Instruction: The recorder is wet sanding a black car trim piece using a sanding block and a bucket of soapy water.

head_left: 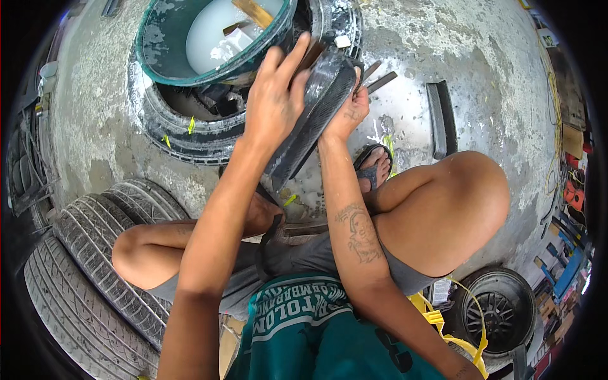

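Between my hands is a long, curved black trim piece [313,111] with a woven-looking, carbon-like surface, wet and whitish near its far end. It slants from above my lap towards the tub. My right hand [347,114] grips its right edge, thumb and fingers bent around it. Along the left side of the piece lies my left hand [277,95], its fingers stretched and spread; whether anything sits under its palm is hidden. Just beyond my left hand stands a green tub [144,50] of cloudy whitish water, with a wooden stick [253,11] in it.
Beneath the tub lies a tyre [190,145]. A second black strip [441,120] rests on the concrete floor to the right. Used tyres [95,297] stand at lower left. A wheel [494,310] and a yellow bag [437,320] are at lower right. My knees flank the work.
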The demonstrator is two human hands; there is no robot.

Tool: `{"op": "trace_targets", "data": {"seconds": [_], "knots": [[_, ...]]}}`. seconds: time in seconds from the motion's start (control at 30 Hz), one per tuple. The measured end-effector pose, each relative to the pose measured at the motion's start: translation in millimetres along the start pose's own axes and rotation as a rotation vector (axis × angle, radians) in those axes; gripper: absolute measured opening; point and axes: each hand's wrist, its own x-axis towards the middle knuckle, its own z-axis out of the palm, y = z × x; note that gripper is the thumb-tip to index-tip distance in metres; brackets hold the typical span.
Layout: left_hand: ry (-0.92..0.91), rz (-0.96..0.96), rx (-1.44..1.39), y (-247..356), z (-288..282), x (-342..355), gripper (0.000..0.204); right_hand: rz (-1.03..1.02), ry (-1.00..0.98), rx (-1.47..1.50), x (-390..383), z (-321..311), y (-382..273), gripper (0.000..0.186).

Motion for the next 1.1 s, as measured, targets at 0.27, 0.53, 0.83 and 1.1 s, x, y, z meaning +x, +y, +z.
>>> {"op": "trace_targets", "data": {"seconds": [0.27, 0.53, 0.83, 1.1], "knots": [[-0.039, -0.077, -0.091, 8.2, -21.1, -12.2, 0.063, 0.025, 0.051, -0.074, -11.6, 4.2, -3.7, 0.05], [-0.099, -0.086, -0.098, 2.4, -37.8, -59.9, 0.065, -0.036, 0.06, -0.126, 7.1, -4.7, 7.7, 0.048], [-0.179, -0.239, -0.032, 16.8, -34.7, -72.3, 0.066, 0.006, 0.073, -0.084, -2.1, 4.1, 2.9, 0.053], [0.056, -0.067, -0.039, -7.0, -23.8, -15.7, 0.058, 0.001, 0.041, -0.085, -5.6, 6.8, 4.2, 0.051]]}}
